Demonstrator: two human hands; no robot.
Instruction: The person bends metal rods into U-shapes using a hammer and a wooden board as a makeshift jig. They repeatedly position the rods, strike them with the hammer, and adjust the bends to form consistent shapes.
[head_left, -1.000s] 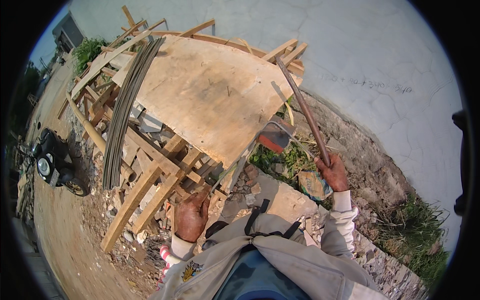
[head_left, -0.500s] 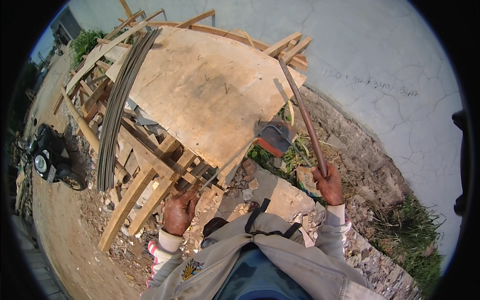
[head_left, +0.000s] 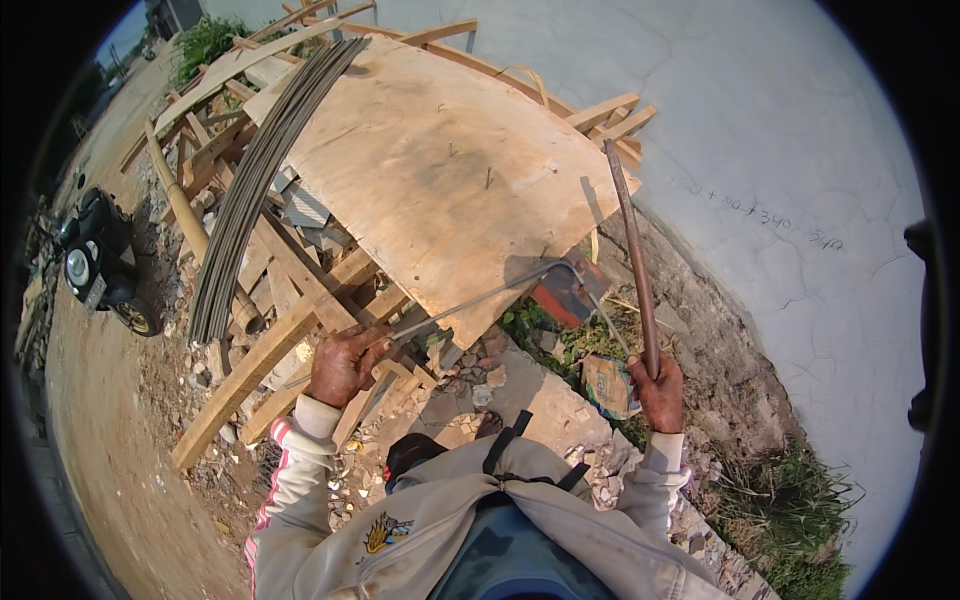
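Observation:
My left hand (head_left: 345, 368) is closed around a thin grey steel rod (head_left: 470, 302) that runs up to a bend near the corner of a plywood sheet (head_left: 420, 170). From the bend, the rod comes down toward my right hand (head_left: 660, 396), its end meeting the fingers. That hand is wrapped round the lower end of a long rusty metal bar (head_left: 634, 255), which slants up past the sheet's right edge. Beneath the bend lies a red and dark block-like object (head_left: 562, 298), partly in shadow. Several bent nails or pins stick up from the sheet.
A bundle of long steel rods (head_left: 265, 170) lies along the sheet's left side. Timber pieces (head_left: 250, 375) and a bamboo pole (head_left: 185, 225) jut out there. A motorbike (head_left: 100, 262) stands at left, a cracked wall (head_left: 770, 130) at right. Rubble and a printed sack (head_left: 608, 385) lie below.
My left hand has moved left and slightly up, still gripping the rod. My right hand keeps hold of the bar. The whole view has shifted a little, the sheet now lying further right.

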